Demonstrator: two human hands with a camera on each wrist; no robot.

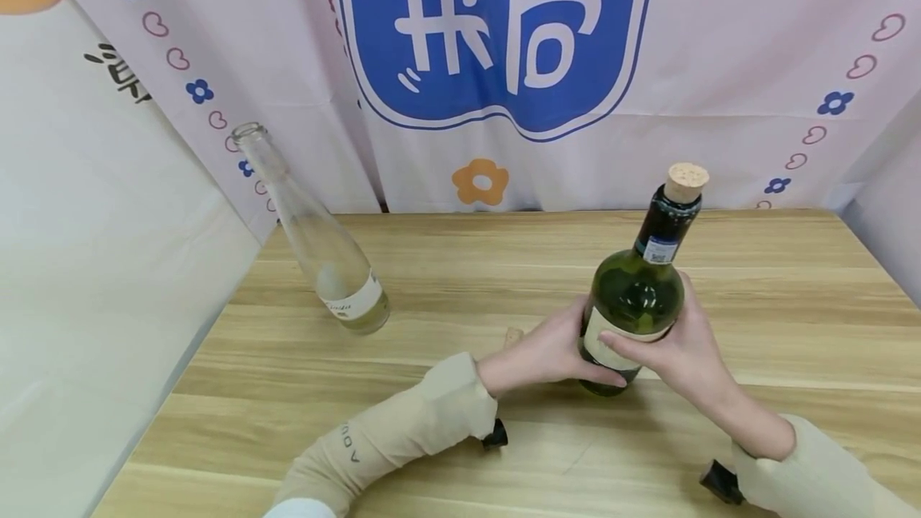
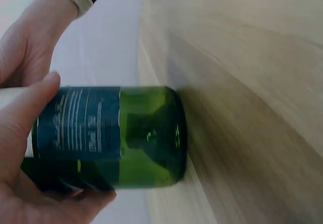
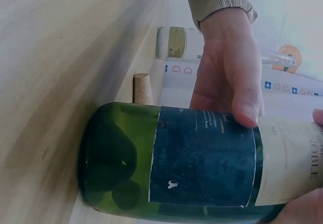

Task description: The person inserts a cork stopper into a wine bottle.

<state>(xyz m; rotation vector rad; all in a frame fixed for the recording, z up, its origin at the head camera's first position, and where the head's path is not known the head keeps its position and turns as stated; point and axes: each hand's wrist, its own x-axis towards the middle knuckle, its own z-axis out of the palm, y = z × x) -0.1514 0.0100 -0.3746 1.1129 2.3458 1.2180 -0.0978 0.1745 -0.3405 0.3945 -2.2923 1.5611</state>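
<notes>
Both left hand (image 1: 550, 348) and right hand (image 1: 687, 352) gripped the corked green bottle (image 1: 636, 288) over the table (image 1: 446, 262) — likely hefty, breakable glass, slippery if damp — best held, I judged, round its labelled body (image 3: 202, 161).

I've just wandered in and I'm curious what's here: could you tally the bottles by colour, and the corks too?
Green bottle: 1, held in both hands
Clear bottle: 1
Corks: 2 (a fitted cork in the green bottle's mouth, a loose cork on the table)
Total: 4
</notes>
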